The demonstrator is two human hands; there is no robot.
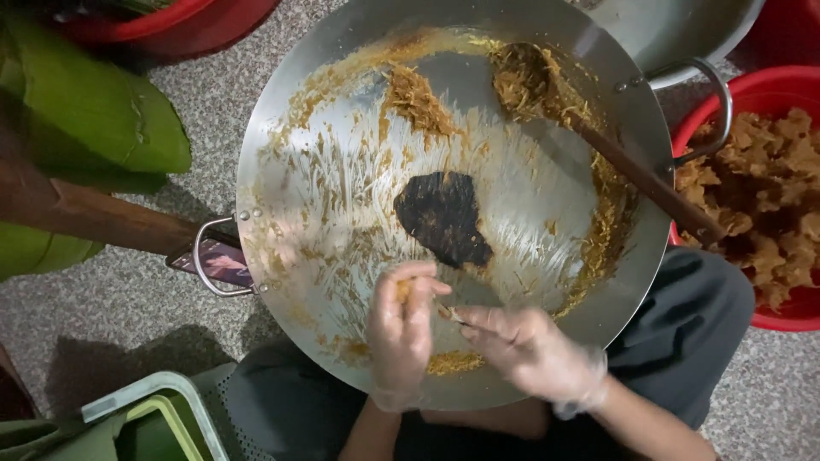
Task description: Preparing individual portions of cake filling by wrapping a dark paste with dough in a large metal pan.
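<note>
Large steel wok (342,213): centre of view, on speckled stone floor (128,299), near rim resting over the seated person's lap. Two riveted loop handles, one at lower left, one at upper right. Inner surface smeared with streaks of yellow-brown shredded filling; burnt black patch (444,218) near centre. Clump of filling (418,102) on far wall; thinner band along right wall; small heap at near rim.

Left hand (400,333): inside wok at near rim, covered by thin clear glove, fingers curled around a small pinch of filling (403,288). Clenched loosely on that pinch.

Right hand (530,350): just beside left hand, also gloved, fingertips pinched on a small thin piece (451,314) pointing toward the left hand. Kind of piece: cannot tell. Fingertips of both hands nearly touching.

Wooden spoon (632,171): bowl lying against upper wall of wok, loaded with filling; handle running down-right across the rim. Touched by neither hand.

Red basin (803,85): right of wok, just beside it, filled with pale brown chunky pieces. Second red basin (171,26): top left, partly out of view. Grey metal vessel (683,30): top right, behind wok.

Green leaves (94,111): left of wok, large, folded, lying over a brown wooden pole (94,218). Phone (213,260): flat on floor under the left handle. Green plastic container (162,418): lower left corner, near the knee.
</note>
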